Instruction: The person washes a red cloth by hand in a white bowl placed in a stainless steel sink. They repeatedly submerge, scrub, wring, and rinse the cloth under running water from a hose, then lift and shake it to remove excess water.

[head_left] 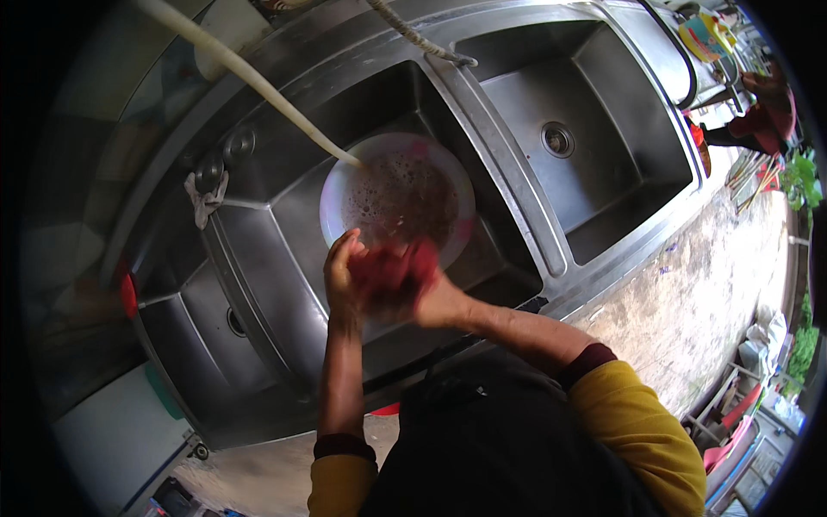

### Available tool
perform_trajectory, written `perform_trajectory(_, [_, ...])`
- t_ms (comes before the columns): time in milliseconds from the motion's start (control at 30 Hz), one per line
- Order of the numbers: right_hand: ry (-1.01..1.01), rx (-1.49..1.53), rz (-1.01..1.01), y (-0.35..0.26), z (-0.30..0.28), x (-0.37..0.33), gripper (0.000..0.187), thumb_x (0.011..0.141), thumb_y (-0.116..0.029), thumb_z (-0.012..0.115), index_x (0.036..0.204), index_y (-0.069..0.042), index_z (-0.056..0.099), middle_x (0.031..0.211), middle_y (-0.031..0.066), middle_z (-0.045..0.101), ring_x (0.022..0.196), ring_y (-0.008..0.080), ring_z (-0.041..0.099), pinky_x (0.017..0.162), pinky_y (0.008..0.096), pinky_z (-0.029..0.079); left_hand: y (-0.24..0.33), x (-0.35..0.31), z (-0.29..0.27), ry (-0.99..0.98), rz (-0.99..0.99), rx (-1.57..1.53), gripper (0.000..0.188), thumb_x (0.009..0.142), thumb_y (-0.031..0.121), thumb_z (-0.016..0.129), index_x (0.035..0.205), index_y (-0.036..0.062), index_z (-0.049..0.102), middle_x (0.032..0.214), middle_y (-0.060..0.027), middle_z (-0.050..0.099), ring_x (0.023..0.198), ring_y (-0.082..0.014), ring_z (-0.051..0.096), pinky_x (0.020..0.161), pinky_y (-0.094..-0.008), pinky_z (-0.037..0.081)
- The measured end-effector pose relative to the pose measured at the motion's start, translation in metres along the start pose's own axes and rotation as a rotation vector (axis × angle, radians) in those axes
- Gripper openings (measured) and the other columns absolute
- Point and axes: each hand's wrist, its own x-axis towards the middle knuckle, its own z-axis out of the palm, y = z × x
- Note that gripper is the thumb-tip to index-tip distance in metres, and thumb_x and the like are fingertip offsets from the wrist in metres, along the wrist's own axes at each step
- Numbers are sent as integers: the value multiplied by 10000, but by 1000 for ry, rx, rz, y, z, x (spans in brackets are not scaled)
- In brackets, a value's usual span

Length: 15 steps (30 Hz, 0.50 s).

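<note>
Above the near rim of a white basin point(331, 207), both my hands hold a dark red, soft-looking lump point(389, 274). It is smeared by motion, and whether it is meat or cloth I cannot tell. My left hand point(342, 274) presses it from the left side, thumb toward the basin. From the right, my right hand point(444, 302) grips it, its fingers mostly hidden by the lump. Foamy brownish water point(401, 194) fills the basin, which stands in the middle compartment of a steel sink point(293, 202). A pale hose point(258, 82) hangs down with its end at the basin's rim.
To the right lies another sink compartment point(594, 129) with a drain point(557, 140); a third compartment point(194, 336) is at the left. A whitish rag point(207, 200) hangs by the left divider. At the far right a person point(771, 108) is partly visible near a yellow-and-blue container point(706, 36).
</note>
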Motion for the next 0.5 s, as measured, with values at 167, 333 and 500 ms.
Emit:
perform_trajectory(167, [-350,126,-252,-13,30,0,308,560,-113,720,784,-32,524,649,134,548,578,328,561,508,388,409,35,-16,37,38,-44,307,149,856,96,596,977,9,590,658,27,429,560,-80,395,540,-270,401])
perform_trajectory(333, [-537,-221,-410,15,53,-4,305,477,-133,678,743,-49,552,603,140,567,582,373,570,491,450,409,47,-8,52,-16,-63,458,142,842,45,607,958,-37,612,595,6,434,503,-99,410,515,-286,416])
perform_trajectory(500, [-677,-431,-396,64,64,-8,273,501,-187,688,715,-65,568,579,124,580,562,363,581,501,469,422,28,23,27,-42,-85,587,158,831,22,613,968,-56,625,568,-8,455,491,-112,435,505,-282,412])
